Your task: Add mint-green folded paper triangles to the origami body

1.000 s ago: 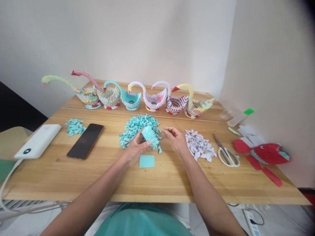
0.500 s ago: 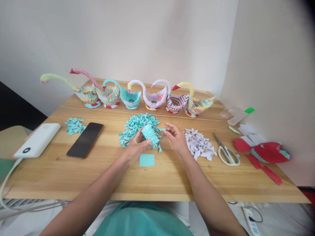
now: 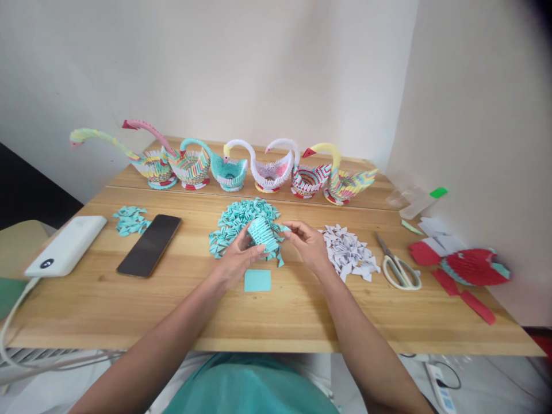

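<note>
My left hand is closed around a teal block of joined folded-paper pieces, held just above the wooden table. My right hand pinches a small teal folded piece right beside the block's right edge. Behind both hands lies a heap of loose teal folded pieces. A flat teal paper rectangle lies on the table just below my left hand.
Several paper swans line the back of the table. A pile of white folded pieces and scissors lie to the right, with red paper and a red model beyond. A phone, power bank and small teal pile lie left.
My right hand has drifted left, bringing the small teal piece up to the block's right edge. The left hand and block have barely shifted.
</note>
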A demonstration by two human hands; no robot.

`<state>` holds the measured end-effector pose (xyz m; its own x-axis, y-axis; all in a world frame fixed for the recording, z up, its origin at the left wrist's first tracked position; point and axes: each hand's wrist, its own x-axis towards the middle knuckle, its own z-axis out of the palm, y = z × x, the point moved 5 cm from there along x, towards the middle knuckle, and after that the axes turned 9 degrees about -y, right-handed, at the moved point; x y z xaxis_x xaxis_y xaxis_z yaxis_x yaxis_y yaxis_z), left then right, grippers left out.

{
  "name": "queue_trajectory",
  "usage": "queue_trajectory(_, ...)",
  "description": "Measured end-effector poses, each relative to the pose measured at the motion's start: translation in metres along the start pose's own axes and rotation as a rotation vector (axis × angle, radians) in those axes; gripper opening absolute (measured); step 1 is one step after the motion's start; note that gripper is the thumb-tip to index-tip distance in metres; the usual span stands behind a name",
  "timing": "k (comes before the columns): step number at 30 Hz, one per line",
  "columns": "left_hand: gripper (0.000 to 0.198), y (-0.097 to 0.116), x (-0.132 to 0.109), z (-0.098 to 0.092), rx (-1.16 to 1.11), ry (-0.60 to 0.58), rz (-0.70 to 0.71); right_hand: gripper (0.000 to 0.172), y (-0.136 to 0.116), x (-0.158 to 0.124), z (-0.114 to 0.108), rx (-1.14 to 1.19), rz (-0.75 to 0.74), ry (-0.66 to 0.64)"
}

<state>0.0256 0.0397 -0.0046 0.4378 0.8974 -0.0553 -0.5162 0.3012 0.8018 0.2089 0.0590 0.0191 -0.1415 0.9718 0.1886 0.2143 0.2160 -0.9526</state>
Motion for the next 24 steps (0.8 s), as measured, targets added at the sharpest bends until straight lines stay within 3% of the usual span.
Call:
queue_trajectory(6, 0.069, -0.002, 0.0, -0.002, 0.007, -0.01, -0.006, 0.029, -0.004, -0.002, 0.0, 0.039, 0.065, -0.027)
queue_trajectory(14, 0.076, -0.003, 0.001, -0.002, 0.025, -0.024, -0.006, 0.036, 0.004, -0.003, 0.011, 0.25, 0.167, -0.177)
queue_trajectory(24, 0.083, -0.003, 0.001, -0.003, 0.083, -0.025, 0.008, 0.032, -0.001, -0.002, 0.01, 0.285, 0.167, -0.191)
